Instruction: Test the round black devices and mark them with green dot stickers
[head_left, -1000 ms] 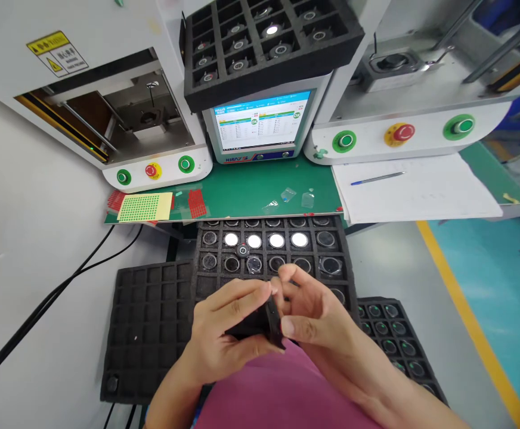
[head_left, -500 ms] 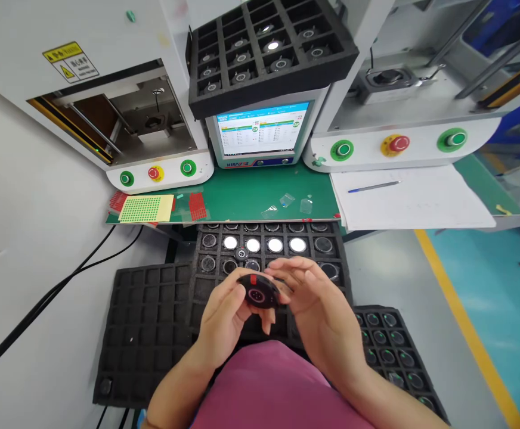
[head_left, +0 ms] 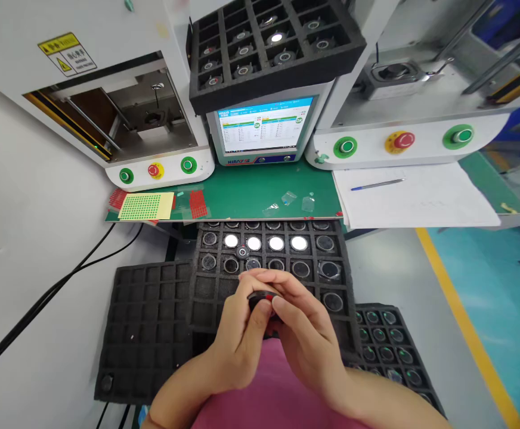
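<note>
Black with a red patch, a small round part (head_left: pixel 262 298) sits pinched between both hands above the middle foam tray (head_left: pixel 344 280). The left hand (head_left: pixel 242 333) closes its fingers over it from one side, and the right hand (head_left: pixel 302 333) presses thumb and fingertips against it from the other. Beyond the tray lie a green bench mat (head_left: pixel 251 190) and a tester screen (head_left: pixel 262 125).
</note>
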Demonstrator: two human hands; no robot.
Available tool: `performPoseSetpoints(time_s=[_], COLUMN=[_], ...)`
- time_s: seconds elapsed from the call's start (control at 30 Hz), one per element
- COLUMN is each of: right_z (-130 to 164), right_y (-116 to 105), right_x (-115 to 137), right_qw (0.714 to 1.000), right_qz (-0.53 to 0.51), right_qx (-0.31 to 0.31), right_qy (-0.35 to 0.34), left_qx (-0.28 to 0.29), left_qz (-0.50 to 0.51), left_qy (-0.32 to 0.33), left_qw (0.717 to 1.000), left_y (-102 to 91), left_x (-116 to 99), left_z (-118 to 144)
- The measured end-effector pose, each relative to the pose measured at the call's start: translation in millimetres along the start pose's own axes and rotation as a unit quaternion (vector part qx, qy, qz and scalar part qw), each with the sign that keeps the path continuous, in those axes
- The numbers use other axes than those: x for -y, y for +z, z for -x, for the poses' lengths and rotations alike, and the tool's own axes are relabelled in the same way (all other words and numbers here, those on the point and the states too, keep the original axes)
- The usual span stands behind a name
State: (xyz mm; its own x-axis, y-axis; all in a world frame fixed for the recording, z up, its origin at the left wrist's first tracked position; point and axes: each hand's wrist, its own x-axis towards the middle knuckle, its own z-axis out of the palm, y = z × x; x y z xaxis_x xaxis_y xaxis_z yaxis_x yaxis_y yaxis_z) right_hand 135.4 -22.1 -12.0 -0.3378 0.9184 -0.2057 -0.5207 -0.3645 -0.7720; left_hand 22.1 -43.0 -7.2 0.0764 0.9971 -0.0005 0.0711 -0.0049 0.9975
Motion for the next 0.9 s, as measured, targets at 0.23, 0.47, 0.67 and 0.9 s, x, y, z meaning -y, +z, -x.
performPoseSetpoints(time_s=[0.23,0.47,0.67,0.9], right_z=[-1,-3,-6,-2], right_y=[8,18,17,8], right_x=[-4,-5,-6,0], right_qw=[0.996,0.983,0.982,0.993], right_qz=[-0.04,-0.031,0.0,0.003], right_qx=[-0.055,-0.121,-0.127,-0.028], right_qy=[-0.065,-0.136,-0.143,-0.114], left_qx=[0.022,0.02,0.028,0.051], left_qz=[-0.139,-0.257,-0.266,0.185], left_qy=[0.101,0.17,0.181,-0.008], left_qw=[0.985,0.951,0.946,0.981], left_y=[2.8,7.7,7.7,3.1], left_x=[-8,-10,-9,-6], left_z=[-3,-6,-8,-9])
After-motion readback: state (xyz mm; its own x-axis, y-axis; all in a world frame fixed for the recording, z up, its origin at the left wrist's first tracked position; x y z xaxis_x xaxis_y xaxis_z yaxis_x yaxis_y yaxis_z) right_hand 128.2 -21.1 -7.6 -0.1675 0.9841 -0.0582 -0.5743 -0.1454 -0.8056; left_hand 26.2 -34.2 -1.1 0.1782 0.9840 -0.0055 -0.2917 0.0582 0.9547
